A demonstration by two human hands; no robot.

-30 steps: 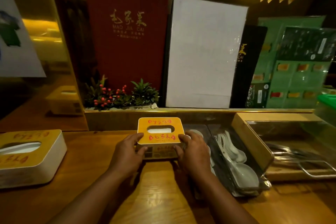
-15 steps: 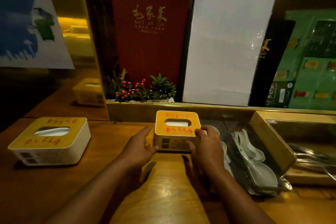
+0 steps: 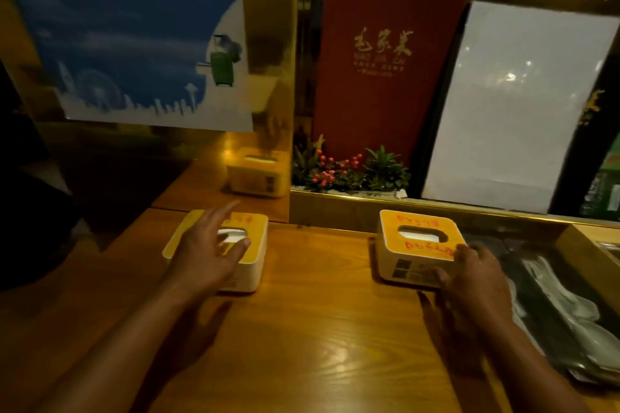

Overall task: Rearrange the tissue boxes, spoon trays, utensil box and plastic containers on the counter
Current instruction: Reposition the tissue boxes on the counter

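Two white tissue boxes with yellow tops stand on the wooden counter (image 3: 318, 329). My left hand (image 3: 209, 253) hovers over the left tissue box (image 3: 248, 265) with fingers spread, covering most of its top. Over at the right tissue box (image 3: 416, 238), my right hand (image 3: 473, 278) rests against the front right corner, fingers curled on its side. A spoon tray (image 3: 550, 305) with white spoons lies right of that box, blurred and partly cut off by the frame.
A gold ledge (image 3: 352, 208) runs behind the counter with a small plant with red berries (image 3: 345, 171), a red menu (image 3: 382, 70) and a white board (image 3: 516, 104). A mirrored gold panel (image 3: 261, 174) at left reflects a tissue box.
My left hand left the right tissue box and moved left over the other box. The view swung left. My right hand stays on the right box.
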